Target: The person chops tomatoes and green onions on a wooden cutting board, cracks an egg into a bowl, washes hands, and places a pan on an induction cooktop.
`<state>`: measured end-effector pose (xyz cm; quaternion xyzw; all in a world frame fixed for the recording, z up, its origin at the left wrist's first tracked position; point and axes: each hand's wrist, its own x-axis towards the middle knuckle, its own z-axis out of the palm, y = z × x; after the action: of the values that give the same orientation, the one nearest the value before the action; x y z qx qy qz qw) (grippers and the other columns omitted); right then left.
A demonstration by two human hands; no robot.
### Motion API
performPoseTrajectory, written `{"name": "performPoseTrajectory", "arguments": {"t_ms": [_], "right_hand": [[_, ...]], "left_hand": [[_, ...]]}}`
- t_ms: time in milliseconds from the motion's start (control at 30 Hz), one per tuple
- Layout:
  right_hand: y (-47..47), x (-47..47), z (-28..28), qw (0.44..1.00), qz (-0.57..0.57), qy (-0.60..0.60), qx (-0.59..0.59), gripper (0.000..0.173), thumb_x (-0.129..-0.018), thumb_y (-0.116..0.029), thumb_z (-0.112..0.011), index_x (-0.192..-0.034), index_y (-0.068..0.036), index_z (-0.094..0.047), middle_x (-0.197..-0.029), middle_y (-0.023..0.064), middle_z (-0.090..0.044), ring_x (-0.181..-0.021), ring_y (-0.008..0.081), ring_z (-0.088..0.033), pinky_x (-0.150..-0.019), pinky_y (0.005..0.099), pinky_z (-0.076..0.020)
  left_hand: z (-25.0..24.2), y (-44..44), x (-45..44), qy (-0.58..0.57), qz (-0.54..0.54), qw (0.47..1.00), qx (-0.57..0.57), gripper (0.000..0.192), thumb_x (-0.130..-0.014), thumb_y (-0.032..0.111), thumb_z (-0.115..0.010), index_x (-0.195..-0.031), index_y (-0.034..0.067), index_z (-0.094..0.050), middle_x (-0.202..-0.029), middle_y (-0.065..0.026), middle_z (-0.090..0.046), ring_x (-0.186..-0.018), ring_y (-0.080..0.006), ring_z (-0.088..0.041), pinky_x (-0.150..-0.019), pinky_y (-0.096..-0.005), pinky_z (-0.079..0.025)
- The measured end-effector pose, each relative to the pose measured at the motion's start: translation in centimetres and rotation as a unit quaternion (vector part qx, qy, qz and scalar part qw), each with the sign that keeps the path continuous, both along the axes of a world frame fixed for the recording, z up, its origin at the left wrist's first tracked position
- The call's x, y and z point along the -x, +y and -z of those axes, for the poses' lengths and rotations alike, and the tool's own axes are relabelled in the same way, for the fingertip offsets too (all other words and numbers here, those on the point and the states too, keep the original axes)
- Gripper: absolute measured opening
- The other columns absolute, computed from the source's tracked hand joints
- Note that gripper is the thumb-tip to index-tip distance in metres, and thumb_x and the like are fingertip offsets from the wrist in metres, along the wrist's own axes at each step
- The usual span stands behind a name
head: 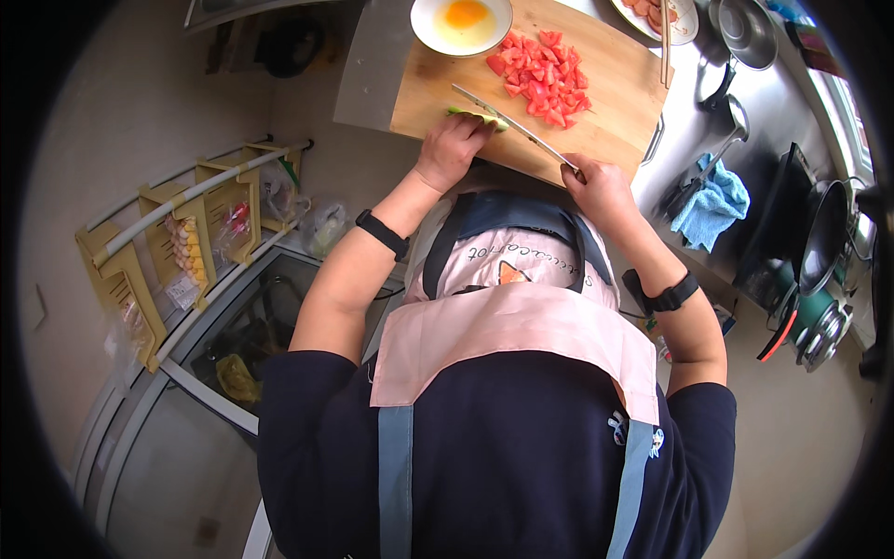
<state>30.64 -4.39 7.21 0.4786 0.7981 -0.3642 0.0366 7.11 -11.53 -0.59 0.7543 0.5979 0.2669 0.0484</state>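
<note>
On a wooden cutting board [614,105], my left hand [450,150] presses its fingertips onto a pale green vegetable piece [497,123]. The fingers cover much of it, so its exact kind is unclear. My right hand [601,187] grips a kitchen knife [534,137], hiding most of the handle. The blade slants across the board with its edge at the green piece, and bits cling to the metal. Beyond the blade lies a heap of chopped tomato [548,77]. A white bowl [421,35] with raw egg stands at the board's far left.
Chopsticks [665,49] rest across a plate [688,31] of sliced food at the far right. Beside it are a steel pan [749,31], a ladle [737,119] and a blue cloth [712,209]. A frying pan [824,237] stands further right; a storage rack [195,209] is at left.
</note>
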Motion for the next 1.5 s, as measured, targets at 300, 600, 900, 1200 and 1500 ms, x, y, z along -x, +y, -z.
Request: {"name": "performPoseTrajectory", "arguments": {"t_ms": [300, 600, 900, 1200, 1500], "right_hand": [[1.6, 0.6, 0.5, 0.998, -0.051, 0.003, -0.025, 0.019, -0.082, -0.021, -0.057, -0.096, -0.010, -0.065, -0.075, 0.0153, -0.064, -0.069, 0.0321, -0.062, -0.066, 0.0402, -0.0504], [3.4, 1.1, 0.4, 0.990, -0.128, -0.035, -0.048, 0.018, -0.082, -0.023, -0.057, -0.094, -0.013, -0.066, -0.077, 0.0133, -0.065, -0.070, 0.0311, -0.062, -0.066, 0.0395, -0.0507], [4.1, 2.0, 0.0, 0.984, -0.155, -0.063, -0.055, 0.016, -0.082, -0.023, -0.055, -0.087, -0.012, -0.065, -0.070, 0.0142, -0.063, -0.066, 0.0325, -0.061, -0.064, 0.0419, -0.0501], [4.4, 2.5, 0.0, 0.975, -0.182, -0.116, -0.055, 0.019, -0.082, -0.023, -0.053, -0.077, -0.008, -0.062, -0.067, 0.0161, -0.061, -0.066, 0.0337, -0.061, -0.063, 0.0435, -0.0489], [4.1, 4.8, 0.8, 0.973, -0.192, -0.116, -0.045, 0.018, -0.082, -0.023, -0.054, -0.079, -0.007, -0.063, -0.068, 0.0186, -0.061, -0.066, 0.0364, -0.060, -0.063, 0.0449, -0.0492]], "left_hand": [[1.7, -1.1, -0.9, 0.014, -0.021, 0.999, -0.025, 0.032, -0.077, 0.010, -0.050, -0.107, 0.009, -0.060, -0.102, -0.0050, -0.059, -0.095, -0.0217, -0.056, -0.081, -0.0327, -0.048], [2.0, -1.4, -1.2, 0.010, -0.060, 0.998, -0.004, 0.035, -0.076, 0.010, -0.050, -0.109, 0.011, -0.060, -0.104, -0.0038, -0.058, -0.094, -0.0215, -0.055, -0.081, -0.0317, -0.048], [2.4, -1.4, -1.3, -0.001, -0.075, 0.997, -0.036, 0.032, -0.076, 0.010, -0.050, -0.106, 0.010, -0.062, -0.104, -0.0030, -0.059, -0.094, -0.0207, -0.056, -0.078, -0.0305, -0.050], [2.5, -1.5, -1.5, -0.001, -0.076, 0.997, -0.022, 0.031, -0.075, 0.010, -0.051, -0.104, 0.009, -0.063, -0.103, -0.0019, -0.060, -0.093, -0.0189, -0.056, -0.076, -0.0289, -0.051], [2.5, -1.8, -1.4, -0.056, -0.062, 0.996, -0.017, 0.038, -0.069, 0.000, -0.057, -0.105, 0.010, -0.062, -0.099, -0.0050, -0.058, -0.081, -0.0246, -0.055, -0.071, -0.0326, -0.049]]}}
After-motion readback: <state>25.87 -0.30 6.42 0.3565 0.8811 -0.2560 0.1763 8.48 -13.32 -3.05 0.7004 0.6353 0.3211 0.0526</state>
